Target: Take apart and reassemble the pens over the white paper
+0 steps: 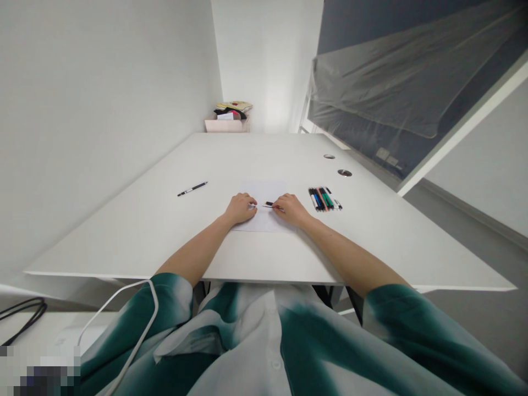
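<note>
A sheet of white paper [264,223] lies on the table under both of my hands. My left hand [241,208] rests on its left part, fingers closed around a small whitish piece [253,205] that is mostly hidden. On the right, my right hand [292,210] pinches a thin, dark pen refill [268,207], its fine end pointing left towards the other hand. Just behind the refill is a short black pen part [269,203]; whether it is held or lying on the paper I cannot tell. A gap separates the two hands.
A black-and-white pen [192,189] lies to the left on the white table [256,157]. Several pens and markers [322,199] lie in a row to the right, small white parts [338,204] beside them. Two round metal grommets [345,172] and a filled pink box [225,126] are farther back.
</note>
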`<state>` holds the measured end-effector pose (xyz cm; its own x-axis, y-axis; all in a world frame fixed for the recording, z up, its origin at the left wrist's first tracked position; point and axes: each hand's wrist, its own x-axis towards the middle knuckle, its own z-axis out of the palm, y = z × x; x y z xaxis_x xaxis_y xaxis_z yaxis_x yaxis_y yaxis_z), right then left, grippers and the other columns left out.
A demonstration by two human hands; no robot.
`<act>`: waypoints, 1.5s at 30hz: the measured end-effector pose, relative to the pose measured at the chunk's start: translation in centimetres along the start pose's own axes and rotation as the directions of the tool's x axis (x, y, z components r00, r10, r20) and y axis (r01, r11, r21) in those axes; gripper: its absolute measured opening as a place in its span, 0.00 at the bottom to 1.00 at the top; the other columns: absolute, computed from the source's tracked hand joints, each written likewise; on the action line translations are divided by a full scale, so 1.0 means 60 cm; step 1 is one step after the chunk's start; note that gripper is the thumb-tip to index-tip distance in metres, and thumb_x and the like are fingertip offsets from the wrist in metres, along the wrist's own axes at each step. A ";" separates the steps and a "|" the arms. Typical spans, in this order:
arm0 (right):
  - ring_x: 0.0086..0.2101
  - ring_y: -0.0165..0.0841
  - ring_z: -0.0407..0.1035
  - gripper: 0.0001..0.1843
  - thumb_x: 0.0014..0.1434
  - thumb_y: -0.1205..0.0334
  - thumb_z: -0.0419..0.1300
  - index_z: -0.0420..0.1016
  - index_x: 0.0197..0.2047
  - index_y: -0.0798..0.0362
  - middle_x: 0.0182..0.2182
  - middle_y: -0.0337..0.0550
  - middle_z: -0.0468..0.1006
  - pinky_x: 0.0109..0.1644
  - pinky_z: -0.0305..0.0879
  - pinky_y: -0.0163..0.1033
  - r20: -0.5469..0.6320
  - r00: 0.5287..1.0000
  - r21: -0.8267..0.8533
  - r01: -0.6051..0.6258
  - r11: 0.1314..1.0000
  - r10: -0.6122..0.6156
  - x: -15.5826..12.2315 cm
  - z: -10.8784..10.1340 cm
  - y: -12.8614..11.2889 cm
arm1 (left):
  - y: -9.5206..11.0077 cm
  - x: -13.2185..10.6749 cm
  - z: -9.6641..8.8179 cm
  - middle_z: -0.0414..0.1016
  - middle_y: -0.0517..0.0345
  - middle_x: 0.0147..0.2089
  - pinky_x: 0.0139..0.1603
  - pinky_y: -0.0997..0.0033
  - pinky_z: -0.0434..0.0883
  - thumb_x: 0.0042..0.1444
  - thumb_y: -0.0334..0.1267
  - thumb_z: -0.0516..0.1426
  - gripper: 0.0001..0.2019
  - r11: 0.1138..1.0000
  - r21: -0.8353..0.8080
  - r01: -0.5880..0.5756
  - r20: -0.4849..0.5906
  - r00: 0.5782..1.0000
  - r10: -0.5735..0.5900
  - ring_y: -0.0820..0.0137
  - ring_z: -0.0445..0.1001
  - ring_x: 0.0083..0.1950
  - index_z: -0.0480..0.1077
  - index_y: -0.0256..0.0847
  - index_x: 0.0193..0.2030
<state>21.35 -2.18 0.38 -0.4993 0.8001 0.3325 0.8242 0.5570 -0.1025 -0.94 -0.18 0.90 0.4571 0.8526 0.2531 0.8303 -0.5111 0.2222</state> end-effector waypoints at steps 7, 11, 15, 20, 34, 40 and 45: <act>0.44 0.39 0.69 0.10 0.62 0.65 0.57 0.81 0.40 0.53 0.38 0.48 0.81 0.48 0.56 0.41 -0.001 1.000 0.009 -0.015 1.000 0.015 0.001 -0.001 0.000 | -0.002 0.004 0.003 0.79 0.52 0.40 0.51 0.62 0.69 0.55 0.36 0.55 0.12 1.000 -0.022 0.020 0.051 0.999 -0.019 0.62 0.75 0.44 0.78 0.41 0.42; 0.44 0.39 0.69 0.10 0.62 0.65 0.57 0.81 0.40 0.53 0.39 0.48 0.81 0.48 0.56 0.41 0.011 1.000 0.010 -0.014 1.000 0.013 0.000 -0.003 -0.001 | -0.004 0.004 0.005 0.80 0.53 0.42 0.50 0.65 0.70 0.54 0.35 0.55 0.12 0.977 -0.209 0.031 0.018 0.999 -0.028 0.65 0.76 0.44 0.77 0.40 0.43; 0.44 0.39 0.69 0.11 0.62 0.65 0.57 0.81 0.41 0.53 0.39 0.48 0.81 0.48 0.56 0.41 0.033 0.999 -0.002 -0.025 1.000 0.025 0.000 -0.007 -0.004 | -0.003 0.005 0.009 0.80 0.54 0.41 0.50 0.67 0.71 0.53 0.35 0.56 0.12 0.934 -0.356 0.042 -0.003 0.999 -0.046 0.66 0.76 0.42 0.76 0.39 0.43; 0.45 0.39 0.69 0.11 0.62 0.64 0.57 0.81 0.41 0.53 0.40 0.49 0.81 0.48 0.56 0.41 0.035 0.999 -0.005 -0.015 1.000 0.015 0.000 -0.008 -0.006 | 0.002 0.005 0.012 0.80 0.55 0.41 0.50 0.66 0.71 0.53 0.35 0.56 0.11 0.912 -0.410 0.007 -0.005 1.000 -0.010 0.67 0.76 0.43 0.76 0.38 0.42; 0.44 0.39 0.69 0.10 0.62 0.65 0.58 0.81 0.40 0.53 0.38 0.48 0.81 0.48 0.56 0.41 0.012 1.000 0.012 0.012 1.000 -0.012 0.000 -0.004 -0.010 | 0.010 0.003 0.015 0.81 0.55 0.42 0.53 0.65 0.71 0.53 0.34 0.55 0.12 0.920 -0.388 -0.047 0.020 0.998 0.060 0.66 0.77 0.45 0.76 0.39 0.43; 0.44 0.39 0.69 0.10 0.62 0.66 0.57 0.81 0.40 0.53 0.38 0.48 0.81 0.48 0.56 0.41 0.017 1.000 0.005 0.018 1.000 -0.018 -0.001 -0.003 -0.013 | 0.013 0.001 0.015 0.81 0.56 0.43 0.53 0.65 0.71 0.54 0.34 0.56 0.12 0.919 -0.393 -0.031 0.027 0.999 0.045 0.67 0.77 0.45 0.77 0.39 0.43; 0.44 0.39 0.68 0.11 0.63 0.67 0.56 0.81 0.39 0.54 0.37 0.48 0.81 0.48 0.55 0.41 0.011 0.999 0.003 0.045 0.999 -0.045 0.000 0.000 -0.014 | 0.017 0.004 0.018 0.81 0.54 0.42 0.53 0.66 0.71 0.53 0.34 0.57 0.12 0.911 -0.411 -0.005 0.037 0.999 0.022 0.67 0.77 0.44 0.78 0.37 0.42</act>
<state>20.65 -2.66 0.47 -0.5389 0.7765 0.3265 0.7999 0.5932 -0.0904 0.38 -0.37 0.15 0.4869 0.8445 0.2232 0.6233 -0.5149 0.5886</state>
